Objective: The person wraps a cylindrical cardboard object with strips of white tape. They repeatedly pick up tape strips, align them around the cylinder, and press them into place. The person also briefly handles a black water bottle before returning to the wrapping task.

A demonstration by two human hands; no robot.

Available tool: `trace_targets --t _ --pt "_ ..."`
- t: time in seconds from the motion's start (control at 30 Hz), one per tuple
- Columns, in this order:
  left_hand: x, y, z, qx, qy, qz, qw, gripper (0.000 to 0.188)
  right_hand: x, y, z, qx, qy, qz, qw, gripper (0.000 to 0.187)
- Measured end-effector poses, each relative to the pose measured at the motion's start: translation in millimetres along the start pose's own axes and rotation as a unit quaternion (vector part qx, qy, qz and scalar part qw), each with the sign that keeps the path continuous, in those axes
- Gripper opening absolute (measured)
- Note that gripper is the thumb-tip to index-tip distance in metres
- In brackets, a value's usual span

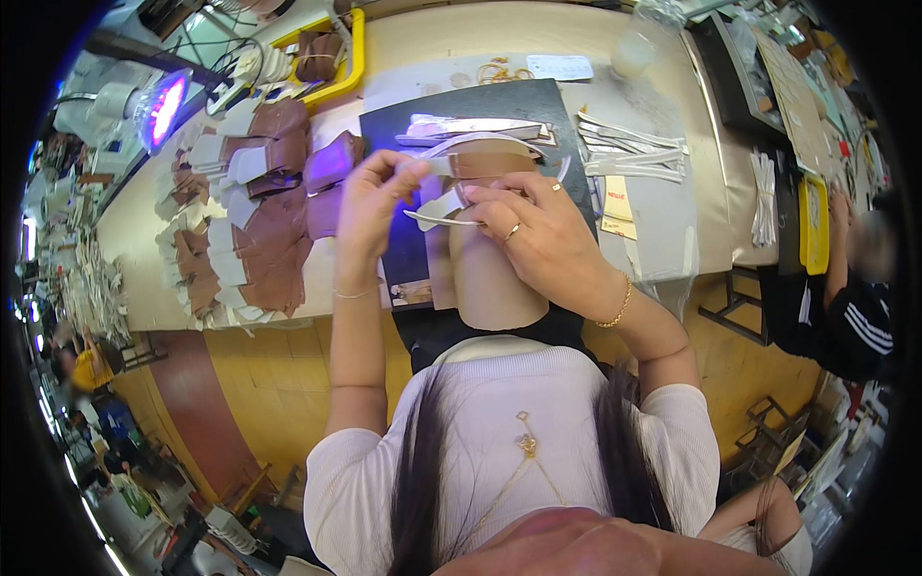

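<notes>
Over a black mat (384, 144), both hands work at a brown piece with white ends (495, 165), which looks like a shoe upper part. My left hand (375, 197) pinches its pale left end between thumb and fingers. My right hand (543, 226), fingers bent, grips near the middle of the piece. A narrow white strip (432, 220) curves out to the left from the right fingers; whether it is joined to the brown piece is hidden. Beneath the hands a smooth beige rounded form (499, 283) extends toward my body.
Stacks of brown and white pieces (274, 230) cover the table's left side, near a glowing lamp (163, 108). White strips (629, 149) lie right of the mat beside a yellow card (618, 206). A yellow tray (357, 58) stands at the back left. Another person (850, 317) sits far right.
</notes>
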State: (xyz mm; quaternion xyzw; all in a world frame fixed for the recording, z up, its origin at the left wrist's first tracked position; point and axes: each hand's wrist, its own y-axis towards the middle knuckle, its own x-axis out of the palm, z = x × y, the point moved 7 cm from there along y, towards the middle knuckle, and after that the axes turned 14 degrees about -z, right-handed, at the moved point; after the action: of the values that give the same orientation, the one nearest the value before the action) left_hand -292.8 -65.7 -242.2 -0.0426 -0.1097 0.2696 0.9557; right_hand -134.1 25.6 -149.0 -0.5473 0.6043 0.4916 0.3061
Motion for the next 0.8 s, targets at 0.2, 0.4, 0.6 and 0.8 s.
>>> trace_targets --t 0.2,0.4,0.6,0.8 --pt "8.9 15.4 113.2 0.172 -0.073 -0.038 0.982 0.015 4.4 -6.8 -3.1 0.028 -0.01 0.019 0.999 0.018" --pt "62.4 -15.6 195.2 0.284 -0.084 -0.163 0.941 0.027 -4.3 -10.2 -5.0 0.02 0.05 0.034 0.998 0.018" --pt "78.1 -45.3 141.0 0.196 -0.116 -0.17 0.959 0.021 -44.0 -47.0 -19.7 -0.029 0.081 -0.025 0.996 0.028" --pt "63.6 -73.0 4.5 -0.153 -0.09 -0.086 0.98 0.019 -50.1 -74.7 -5.5 0.043 0.414 -0.184 0.89 0.012"
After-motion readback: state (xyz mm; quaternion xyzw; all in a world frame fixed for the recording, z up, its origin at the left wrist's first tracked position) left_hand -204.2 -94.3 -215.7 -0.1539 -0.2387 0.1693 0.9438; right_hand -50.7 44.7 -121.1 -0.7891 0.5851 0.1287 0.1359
